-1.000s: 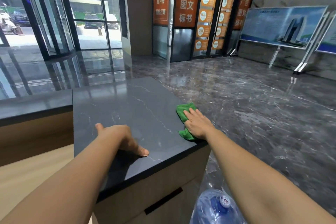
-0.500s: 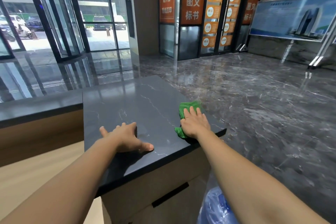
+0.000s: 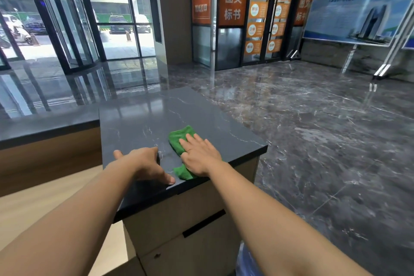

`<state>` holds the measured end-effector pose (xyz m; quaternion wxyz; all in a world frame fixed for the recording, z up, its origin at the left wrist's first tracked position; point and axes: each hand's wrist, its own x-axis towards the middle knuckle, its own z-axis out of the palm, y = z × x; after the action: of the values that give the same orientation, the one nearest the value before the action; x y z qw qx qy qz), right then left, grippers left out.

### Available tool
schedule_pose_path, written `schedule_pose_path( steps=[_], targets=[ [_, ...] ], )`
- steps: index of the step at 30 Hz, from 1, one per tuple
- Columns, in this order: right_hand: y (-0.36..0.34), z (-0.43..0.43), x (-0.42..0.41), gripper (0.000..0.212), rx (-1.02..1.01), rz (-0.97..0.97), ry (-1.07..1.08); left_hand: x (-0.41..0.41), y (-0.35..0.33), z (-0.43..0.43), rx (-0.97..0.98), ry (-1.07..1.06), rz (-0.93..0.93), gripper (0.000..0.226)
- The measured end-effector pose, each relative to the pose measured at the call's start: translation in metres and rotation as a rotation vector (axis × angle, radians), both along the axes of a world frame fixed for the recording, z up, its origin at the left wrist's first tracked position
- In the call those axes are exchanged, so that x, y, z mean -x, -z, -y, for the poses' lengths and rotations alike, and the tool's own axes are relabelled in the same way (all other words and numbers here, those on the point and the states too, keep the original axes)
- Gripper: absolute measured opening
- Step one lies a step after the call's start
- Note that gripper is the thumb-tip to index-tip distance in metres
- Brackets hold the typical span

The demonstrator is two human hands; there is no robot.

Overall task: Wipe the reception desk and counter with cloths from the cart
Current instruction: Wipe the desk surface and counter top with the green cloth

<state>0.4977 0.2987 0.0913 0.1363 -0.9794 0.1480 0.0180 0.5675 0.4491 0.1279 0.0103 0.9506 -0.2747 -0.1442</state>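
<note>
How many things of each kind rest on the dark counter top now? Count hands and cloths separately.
Hands: 2, the left hand and the right hand
Cloths: 1, the green cloth
Total on the counter: 3

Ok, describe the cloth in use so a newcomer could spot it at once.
Start at the dark veined counter top in the middle of the view. Under the flat right hand, near its front edge, lies the cloth. It is the only bright green thing there.
</note>
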Motion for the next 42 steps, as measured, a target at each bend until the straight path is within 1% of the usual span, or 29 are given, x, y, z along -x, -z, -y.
schedule_pose_path(
  steps=[3,6,9,12,15,20,22,23,25,27,28,30,32,34,36,37,40,42],
  targets=[
    [-0.001,0.039,0.016,0.057,0.035,0.007,0.067,-0.005,0.001,0.000,-0.040,-0.007,0.019,0.099],
    [-0.001,0.082,0.031,0.057,0.080,-0.014,0.174,-0.006,0.001,-0.001,-0.060,-0.004,0.022,0.084],
    [-0.002,0.109,0.040,0.057,0.095,-0.035,0.262,-0.006,0.001,-0.001,-0.060,-0.004,0.024,0.080],
    [-0.001,0.112,0.041,0.057,0.086,-0.026,0.318,-0.005,0.001,-0.002,-0.054,0.000,0.025,0.080],
    [0.002,0.096,0.036,0.058,0.073,-0.003,0.398,-0.006,0.007,-0.007,-0.018,0.003,0.025,0.082],
    [0.006,0.038,0.024,0.060,0.038,0.062,0.518,0.006,0.013,-0.024,0.146,0.022,0.108,0.102],
    [0.007,0.004,0.019,0.061,0.015,0.107,0.569,0.007,0.013,-0.038,0.249,-0.028,0.100,0.106],
    [0.007,-0.013,0.016,0.061,0.002,0.124,0.590,0.006,0.012,-0.046,0.314,-0.080,0.051,0.108],
    [0.007,-0.048,0.009,0.063,-0.019,0.137,0.604,0.002,0.008,-0.063,0.540,-0.235,-0.138,0.103],
    [0.006,-0.082,0.001,0.065,-0.032,0.130,0.577,0.004,0.003,-0.078,0.768,-0.408,-0.316,0.081],
    [0.006,-0.099,-0.003,0.066,-0.041,0.125,0.550,0.007,0.001,-0.083,0.842,-0.499,-0.398,0.069],
    [0.005,-0.134,-0.012,0.069,-0.062,0.114,0.481,0.015,-0.001,-0.089,0.943,-0.664,-0.535,0.061],
    [0.003,-0.167,-0.020,0.073,-0.073,0.103,0.391,0.023,-0.003,-0.093,1.035,-0.749,-0.601,0.054],
    [0.003,-0.189,-0.023,0.080,-0.052,0.082,0.288,0.029,-0.006,-0.092,1.152,-0.792,-0.622,0.044],
    [0.004,-0.192,-0.022,0.089,-0.013,0.063,0.185,0.035,-0.011,-0.088,1.183,-0.808,-0.610,0.041],
    [0.004,-0.187,-0.022,0.088,-0.004,0.065,0.140,0.037,-0.013,-0.086,1.189,-0.804,-0.594,0.042],
    [0.004,-0.158,-0.021,0.069,-0.031,0.090,0.042,0.039,-0.018,-0.080,1.170,-0.783,-0.504,0.040],
    [0.003,-0.129,-0.022,0.064,-0.043,0.089,0.042,0.039,-0.019,-0.077,1.168,-0.765,-0.470,0.035]
  ],
)
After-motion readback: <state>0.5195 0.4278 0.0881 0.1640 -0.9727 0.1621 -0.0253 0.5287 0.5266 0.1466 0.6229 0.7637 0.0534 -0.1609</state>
